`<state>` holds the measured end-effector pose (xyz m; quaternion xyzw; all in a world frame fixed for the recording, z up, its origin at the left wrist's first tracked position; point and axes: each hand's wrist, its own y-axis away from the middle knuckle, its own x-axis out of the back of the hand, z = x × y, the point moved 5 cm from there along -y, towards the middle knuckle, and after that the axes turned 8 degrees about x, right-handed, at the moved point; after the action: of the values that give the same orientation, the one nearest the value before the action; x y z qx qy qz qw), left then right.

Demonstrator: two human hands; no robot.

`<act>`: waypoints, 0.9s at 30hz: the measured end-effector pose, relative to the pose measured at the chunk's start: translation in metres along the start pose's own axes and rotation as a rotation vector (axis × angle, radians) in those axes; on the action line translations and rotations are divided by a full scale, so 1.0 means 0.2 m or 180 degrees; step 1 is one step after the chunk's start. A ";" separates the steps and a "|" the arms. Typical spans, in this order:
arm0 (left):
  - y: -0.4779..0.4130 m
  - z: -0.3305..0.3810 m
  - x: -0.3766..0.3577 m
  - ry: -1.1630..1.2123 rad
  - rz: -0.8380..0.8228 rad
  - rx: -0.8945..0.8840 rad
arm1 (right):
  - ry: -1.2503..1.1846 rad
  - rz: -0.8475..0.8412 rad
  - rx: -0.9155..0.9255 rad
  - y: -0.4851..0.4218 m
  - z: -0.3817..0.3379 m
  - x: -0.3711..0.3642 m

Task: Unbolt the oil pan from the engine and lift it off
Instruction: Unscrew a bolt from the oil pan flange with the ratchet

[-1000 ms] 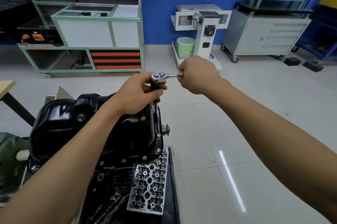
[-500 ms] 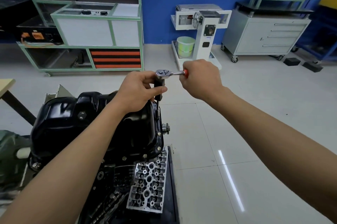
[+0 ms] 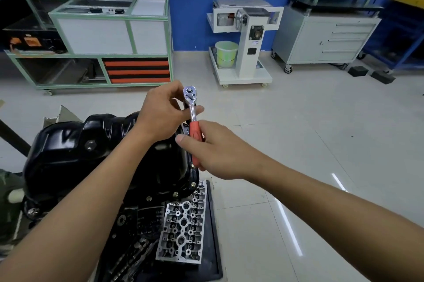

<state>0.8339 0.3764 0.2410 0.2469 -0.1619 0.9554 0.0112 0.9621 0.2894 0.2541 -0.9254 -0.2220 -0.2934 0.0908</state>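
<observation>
Head view, looking down along two bare forearms: the oil pan sits at the near left, still seated on top of the upturned engine. It is glossy black pressed metal with rounded, bulging shoulders. A hex drain plug is set in its sloped side, and small bolt heads dot the flange along its near edge.

Over the pan's far right corner stands a ratchet wrench, with a chrome teardrop head, a polished shank and a smooth orange-red handle that points back towards the person. The right hand has its grip clenched round that handle, thumb lying out to the left. The left hand pinches the tool just below the chrome head, one finger reaching across behind the shank. What hangs under the head is hidden by those fingers.

Just below the pan's near right corner lies a silvery cast cylinder head, rough and pocked with round bores, on a black mat.

The floor is pale shiny tile. Along the far wall are a green-framed bench to the left, a white stand with a handwheel and a pale green bucket in the middle, and a grey drawer cabinet on casters to the right.
</observation>
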 end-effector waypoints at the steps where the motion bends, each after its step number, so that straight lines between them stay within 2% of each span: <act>1: 0.00 0.00 0.01 0.0107 -0.0038 0.0028 | 0.0106 -0.0131 -0.0014 -0.01 0.00 0.02; 4: 0.00 0.01 0.01 0.0378 -0.0391 0.0100 | 0.0652 -0.0838 -0.0162 -0.04 -0.01 0.14; 6: 0.00 0.01 0.00 0.0246 -0.0668 0.0041 | 0.1132 -0.1251 -0.0322 -0.05 -0.02 0.26; 8: 0.00 0.01 -0.02 0.0080 -0.0817 -0.0016 | 0.1725 -0.1319 -0.0471 -0.10 -0.02 0.38; 10: 0.00 0.01 -0.01 0.0101 -0.0859 0.0011 | 0.2544 -0.0946 -0.0423 -0.18 -0.03 0.47; 13: -0.01 0.00 -0.02 0.0285 -0.0982 0.0188 | 0.3829 0.0193 0.0020 -0.31 -0.07 0.53; 15: -0.01 -0.01 -0.02 0.0344 -0.0992 0.0215 | 0.3898 0.0660 0.0263 -0.37 -0.04 0.50; 20: -0.01 0.00 0.00 0.0276 -0.0975 0.0118 | 0.3251 0.1004 0.0872 -0.43 0.09 0.45; 24: -0.03 -0.03 -0.01 0.0322 -0.0757 0.0139 | 0.3014 0.1185 0.0934 -0.36 0.13 0.46; 27: -0.03 -0.04 -0.02 0.0353 -0.0553 0.0192 | 0.3194 0.1099 0.0644 -0.27 0.11 0.51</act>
<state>0.8351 0.3847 0.2349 0.2069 -0.1101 0.9674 0.0954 1.0234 0.3803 0.2973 -0.6812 -0.0232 -0.6574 0.3214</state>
